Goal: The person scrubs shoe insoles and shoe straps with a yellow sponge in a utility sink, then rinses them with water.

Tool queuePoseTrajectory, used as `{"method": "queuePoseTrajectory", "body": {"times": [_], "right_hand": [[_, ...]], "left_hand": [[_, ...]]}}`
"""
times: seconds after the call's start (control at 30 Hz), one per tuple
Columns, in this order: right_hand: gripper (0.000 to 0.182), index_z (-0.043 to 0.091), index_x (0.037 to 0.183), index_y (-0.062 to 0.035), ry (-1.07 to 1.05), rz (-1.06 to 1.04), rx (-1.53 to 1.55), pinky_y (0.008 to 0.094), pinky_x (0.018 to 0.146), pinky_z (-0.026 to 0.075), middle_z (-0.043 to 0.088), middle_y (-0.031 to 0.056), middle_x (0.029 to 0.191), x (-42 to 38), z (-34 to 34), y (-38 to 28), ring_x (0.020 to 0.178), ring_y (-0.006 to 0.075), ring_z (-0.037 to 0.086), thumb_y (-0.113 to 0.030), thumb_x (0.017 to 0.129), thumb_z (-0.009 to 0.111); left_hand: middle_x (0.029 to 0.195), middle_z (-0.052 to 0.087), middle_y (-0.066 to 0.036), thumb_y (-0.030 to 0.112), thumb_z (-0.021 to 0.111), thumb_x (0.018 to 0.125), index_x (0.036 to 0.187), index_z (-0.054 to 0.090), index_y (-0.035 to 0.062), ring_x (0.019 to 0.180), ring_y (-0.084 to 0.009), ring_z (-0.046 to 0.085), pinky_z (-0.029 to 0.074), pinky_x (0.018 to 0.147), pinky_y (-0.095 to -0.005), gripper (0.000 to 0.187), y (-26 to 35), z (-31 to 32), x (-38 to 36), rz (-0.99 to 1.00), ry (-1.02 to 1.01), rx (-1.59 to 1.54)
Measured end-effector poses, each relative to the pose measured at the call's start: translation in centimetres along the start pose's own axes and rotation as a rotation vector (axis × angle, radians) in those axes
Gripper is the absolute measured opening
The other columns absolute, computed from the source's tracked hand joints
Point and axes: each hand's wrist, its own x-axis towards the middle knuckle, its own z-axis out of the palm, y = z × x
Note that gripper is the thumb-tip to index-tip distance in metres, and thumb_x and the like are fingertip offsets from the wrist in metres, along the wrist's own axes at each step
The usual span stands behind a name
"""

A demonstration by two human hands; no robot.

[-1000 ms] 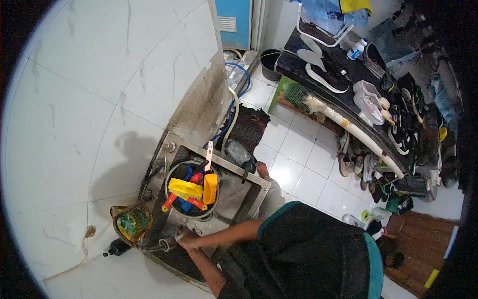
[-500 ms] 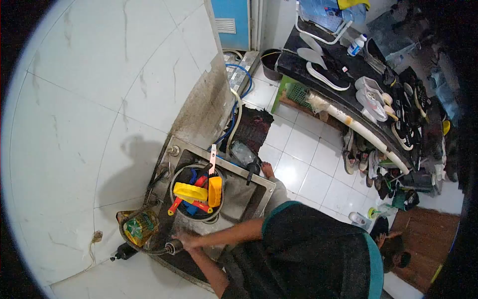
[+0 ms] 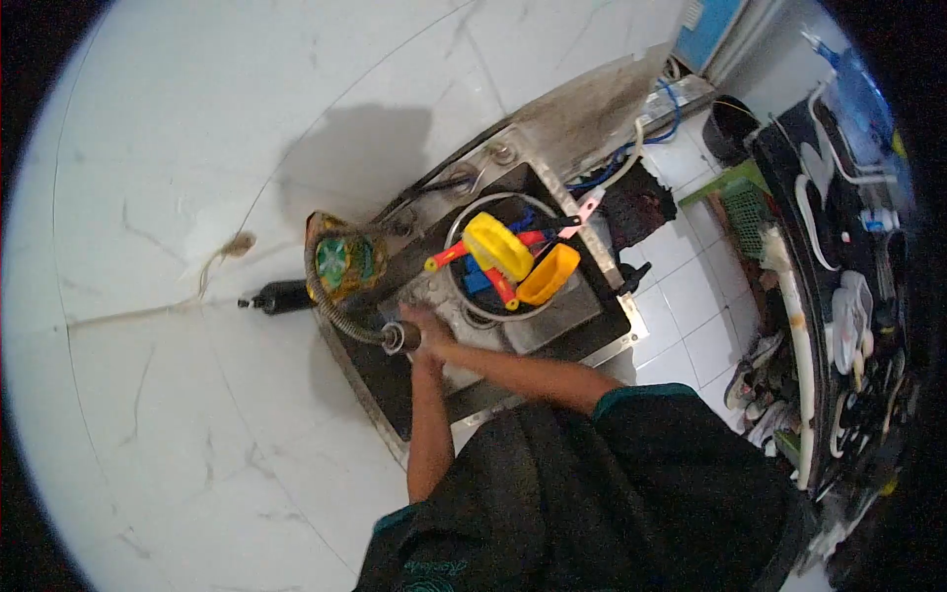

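My left hand and my right hand meet over the sink, right beside the end of a flexible metal faucet. They overlap, and blur hides their fingers and anything between them. Beyond them in the sink stands a round bucket. On it lie a yellow brush, an orange-yellow brush and tools with red and yellow handles. A pink-white handle leans out over the sink edge.
A yellow-green pouch and a black bottle are left of the faucet. At right, shoes line a dark table, with more shoes beneath. A black bucket and hoses are at upper right.
The view has turned and shifted, so the sink appears higher and rotated, and the shoe table sits further right. My hands remain together at the faucet end. The other person at lower right is out of view.
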Motion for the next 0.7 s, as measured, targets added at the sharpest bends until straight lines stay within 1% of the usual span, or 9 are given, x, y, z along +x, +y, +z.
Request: {"method": "queuePoseTrajectory", "body": {"times": [0.07, 0.2, 0.27, 0.3, 0.37, 0.47, 0.53, 0.63, 0.7], "right_hand": [[0.044, 0.048, 0.128, -0.0038, -0.042, -0.028, -0.033, 0.038, 0.111, 0.022, 0.049, 0.0118, 0.133, -0.3, -0.2, 0.8, 0.126, 0.0255, 0.042, -0.03, 0.093, 0.046], [0.044, 0.04, 0.136, -0.0058, -0.163, -0.071, -0.064, 0.0442, 0.114, 0.008, 0.036, 0.0096, 0.144, -1.4, -0.2, 1.6, 0.136, 0.0246, 0.028, -0.022, 0.095, 0.039], [0.047, 0.036, 0.139, -0.0062, -0.094, -0.087, 0.913, 0.0442, 0.114, 0.009, 0.032, 0.011, 0.147, -2.1, 0.6, 0.4, 0.139, 0.0267, 0.022, -0.025, 0.096, 0.037], [0.05, 0.035, 0.14, -0.0061, 0.021, -0.077, 1.907, 0.0427, 0.113, 0.013, 0.031, 0.0129, 0.148, -1.2, 1.3, -1.1, 0.139, 0.0291, 0.021, -0.03, 0.095, 0.036], [0.055, 0.034, 0.139, -0.0036, 0.136, 0.183, 2.878, 0.0409, 0.113, 0.018, 0.03, 0.017, 0.147, 1.1, 1.5, -4.0, 0.139, 0.0328, 0.021, -0.038, 0.096, 0.034], [0.062, 0.033, 0.137, 0.0024, 0.155, 0.636, 2.75, 0.0415, 0.112, 0.018, 0.03, 0.0241, 0.145, 5.0, -0.1, -10.2, 0.135, 0.0376, 0.026, -0.043, 0.095, 0.035], [0.067, 0.032, 0.137, 0.005, 0.328, 0.677, 2.626, 0.0439, 0.112, 0.019, 0.03, 0.03, 0.142, 7.8, 2.2, -12.7, 0.133, 0.0421, 0.028, -0.043, 0.092, 0.04], [0.06, 0.033, 0.139, -0.0002, -0.059, 0.339, 2.614, 0.0454, 0.11, 0.022, 0.035, 0.0264, 0.14, -4.3, 6.3, 2.3, 0.133, 0.0384, 0.029, -0.032, 0.09, 0.047], [0.061, 0.032, 0.139, 0.0003, 0.2, 0.354, 2.454, 0.0451, 0.109, 0.024, 0.036, 0.0279, 0.138, -3.5, 5.9, -2.2, 0.131, 0.0396, 0.032, -0.03, 0.089, 0.049]], "left_hand": [[0.143, 0.035, -0.012, 0.037, 0.041, 0.095, 0.143, 0.029, 0.0074, 0.128, -0.0297, 0.037, 0.028, 0.107, -0.0422, 0.058, -0.5, 0.5, 0.0, -0.004, 0.005, -0.006], [0.143, 0.035, -0.011, 0.037, 0.042, 0.094, 0.143, 0.028, 0.0069, 0.128, -0.0305, 0.037, 0.029, 0.107, -0.0415, 0.059, -0.1, 0.3, -0.4, -0.011, 0.027, -0.022], [0.143, 0.035, -0.011, 0.037, 0.042, 0.094, 0.143, 0.028, 0.0067, 0.128, -0.031, 0.036, 0.029, 0.106, -0.0411, 0.059, -0.8, 0.3, -0.8, -0.013, 0.046, -0.021], [0.143, 0.035, -0.011, 0.037, 0.043, 0.094, 0.143, 0.028, 0.0066, 0.128, -0.0312, 0.036, 0.029, 0.106, -0.041, 0.06, -0.8, 0.2, -0.8, -0.015, 0.046, -0.025], [0.137, 0.042, -0.011, 0.04, 0.039, 0.096, 0.14, 0.033, 0.0069, 0.121, -0.0286, 0.043, 0.035, 0.101, -0.039, 0.056, -1.4, 0.0, -0.4, -0.058, 0.035, -0.055], [0.128, 0.052, -0.01, 0.044, 0.033, 0.099, 0.136, 0.041, 0.0074, 0.11, -0.0246, 0.054, 0.044, 0.094, -0.0361, 0.053, -2.5, -1.1, -1.1, -0.124, 0.037, -0.089], [0.125, 0.053, -0.011, 0.042, 0.035, 0.099, 0.134, 0.041, 0.0057, 0.111, -0.0271, 0.053, 0.046, 0.093, -0.0393, 0.051, -3.0, -1.0, -0.5, 0.0, 0.0, -0.099], [0.123, 0.054, -0.011, 0.039, 0.036, 0.099, 0.131, 0.044, 0.0047, 0.11, -0.0266, 0.054, 0.047, 0.091, -0.04, 0.048, -3.7, -1.3, -0.9, 0.027, 0.044, -0.105], [0.124, 0.055, -0.011, 0.038, 0.034, 0.1, 0.13, 0.046, 0.0056, 0.11, -0.0266, 0.055, 0.048, 0.091, -0.0399, 0.046, -4.9, -3.6, -0.1, 0.025, 0.175, -0.056]]}}
